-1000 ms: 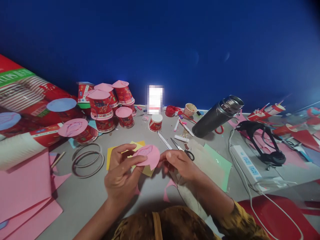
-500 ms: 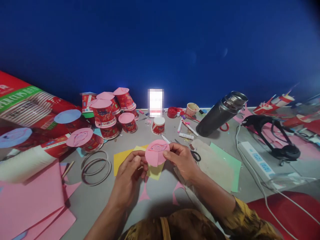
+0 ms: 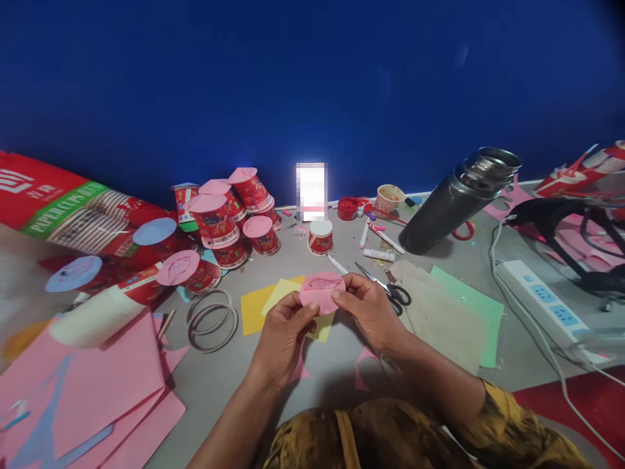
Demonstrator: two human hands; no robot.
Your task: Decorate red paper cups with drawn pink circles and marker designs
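Between both hands, above the table, is a pink paper disc with a drawing on it. My left hand pinches its lower left edge, thumb on top. The right edge is pinched by my right hand, thumb in front and fingers behind. Under the disc lie yellow paper sheets. Black-handled scissors rest just beyond my right hand. A red patterned paper cup stands upside down past the disc, its white base up.
Decorated paper cups with pink discs are stacked at left, beside tape rings and pink sheets. A dark flask, markers, green paper and a power strip with cables occupy the right.
My left hand has shifted its grip, its thumb now on the disc's lower edge. The disc's slit flaps now sit closer together. The view has turned slightly left.
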